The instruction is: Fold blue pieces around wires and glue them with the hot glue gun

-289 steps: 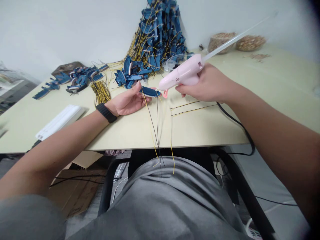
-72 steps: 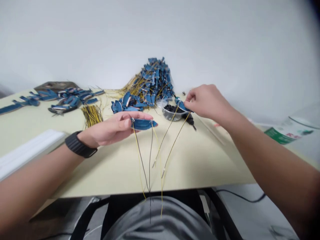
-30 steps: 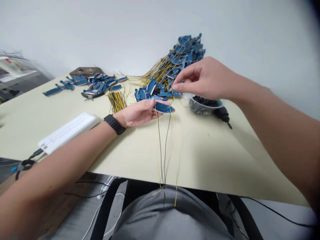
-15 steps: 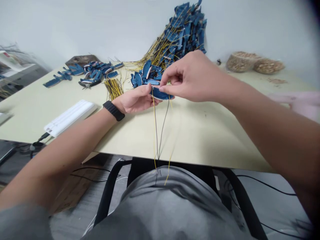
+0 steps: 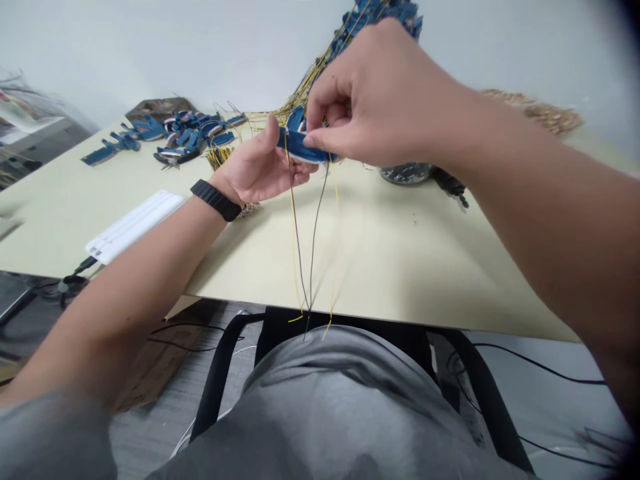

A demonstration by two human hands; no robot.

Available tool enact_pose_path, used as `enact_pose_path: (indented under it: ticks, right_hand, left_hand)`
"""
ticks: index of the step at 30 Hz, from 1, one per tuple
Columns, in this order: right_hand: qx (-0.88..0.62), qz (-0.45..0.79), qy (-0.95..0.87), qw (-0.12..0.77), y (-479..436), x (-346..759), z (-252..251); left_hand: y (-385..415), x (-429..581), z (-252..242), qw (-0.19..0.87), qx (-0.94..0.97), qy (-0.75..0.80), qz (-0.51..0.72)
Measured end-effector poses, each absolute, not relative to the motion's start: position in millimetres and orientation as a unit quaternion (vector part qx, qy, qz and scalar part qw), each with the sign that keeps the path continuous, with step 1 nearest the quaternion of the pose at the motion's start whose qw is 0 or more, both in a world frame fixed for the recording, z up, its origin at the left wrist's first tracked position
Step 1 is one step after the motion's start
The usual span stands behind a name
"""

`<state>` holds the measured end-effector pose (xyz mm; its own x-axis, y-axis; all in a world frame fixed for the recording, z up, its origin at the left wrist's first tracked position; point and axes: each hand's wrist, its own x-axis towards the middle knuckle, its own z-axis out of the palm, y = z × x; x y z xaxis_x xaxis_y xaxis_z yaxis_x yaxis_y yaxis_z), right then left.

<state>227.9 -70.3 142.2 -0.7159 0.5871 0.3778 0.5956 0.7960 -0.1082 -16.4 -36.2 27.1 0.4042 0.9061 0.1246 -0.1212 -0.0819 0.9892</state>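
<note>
A curved blue piece (image 5: 303, 150) with a pale lower edge is held above the table between my two hands. Thin yellow and black wires (image 5: 295, 227) hang from both its ends, down to the table's front edge. My left hand (image 5: 257, 167), with a black band on the wrist, has its thumb at the piece's left end and its fingers beneath. Thumb and fingertips of my right hand (image 5: 385, 100) pinch the upper edge near the right end. What exactly lies between those fingertips is hidden.
Loose blue pieces (image 5: 193, 133) lie at the back left, with a taller heap of wired ones (image 5: 400, 17) behind my right hand. A white block with a cable (image 5: 135, 223) sits left. A round dark container (image 5: 405, 175) and tan chips (image 5: 550, 113) are to the right.
Both hands have risen with the blue piece, shifting a little left, and the wires have lifted too. The round dark container now shows beneath my right wrist.
</note>
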Motion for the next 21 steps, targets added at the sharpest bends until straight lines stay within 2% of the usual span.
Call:
enact_pose_path:
  ticks: [9, 15, 21]
  right_hand:
    - [-0.313, -0.029, -0.926, 0.208, -44.5, 223.1, 155.0]
    - [-0.314, -0.016, -0.926, 0.208, -46.3, 224.8, 151.8]
    - [-0.314, -0.020, -0.926, 0.210, -38.3, 227.9, 150.1]
  left_hand:
    - [-26.2, -21.6, 61.3, 0.542, 0.630, 0.390, 0.397]
    - [-31.1, -17.7, 58.8, 0.485, 0.654, 0.446, 0.372]
    - [-28.0, -12.0, 59.8, 0.491, 0.685, 0.408, 0.352]
